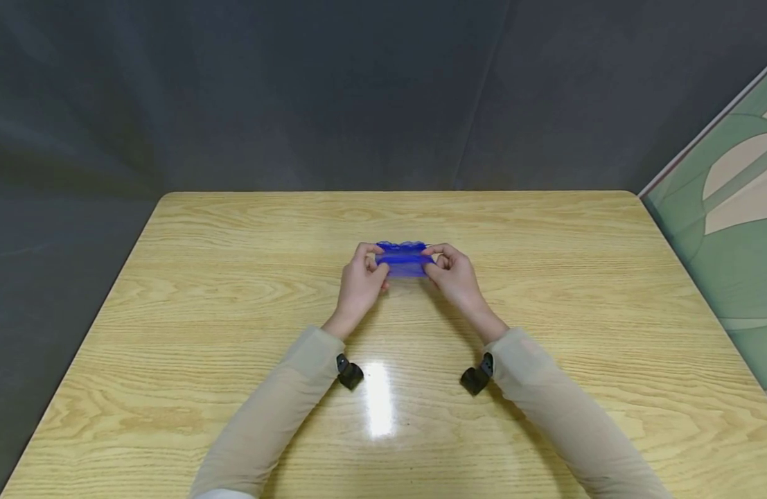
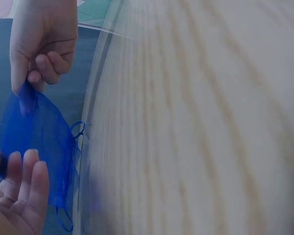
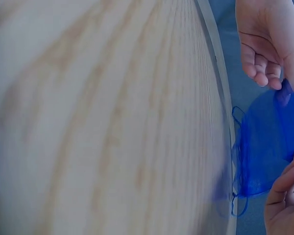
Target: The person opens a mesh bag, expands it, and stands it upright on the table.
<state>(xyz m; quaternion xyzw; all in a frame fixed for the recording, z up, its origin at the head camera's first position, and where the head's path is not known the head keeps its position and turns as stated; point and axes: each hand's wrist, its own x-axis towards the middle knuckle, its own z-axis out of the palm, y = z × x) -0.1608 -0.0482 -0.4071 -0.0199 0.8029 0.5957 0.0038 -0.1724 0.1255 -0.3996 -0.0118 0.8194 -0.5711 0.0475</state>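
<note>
A sheer blue drawstring pouch (image 1: 405,266) is stretched between my two hands, over the far middle part of the table. My left hand (image 1: 361,284) pinches its left edge between thumb and fingers. On the opposite edge, my right hand (image 1: 456,278) pinches the fabric the same way. In the left wrist view, the see-through pouch (image 2: 51,142) hangs flat between the hands, with small cord loops (image 2: 78,129) sticking out at both ends of its gathered side. The right wrist view also shows the pouch (image 3: 264,142) and its ruffled edge. Nothing can be made out inside it.
A light wood-grain table (image 1: 202,312) spreads under both arms, with a bright light reflection near its front. A dark cloth (image 1: 383,97) stands behind it. To the right is a green patterned panel (image 1: 720,229). Small black cameras (image 1: 350,375) sit at both wrists.
</note>
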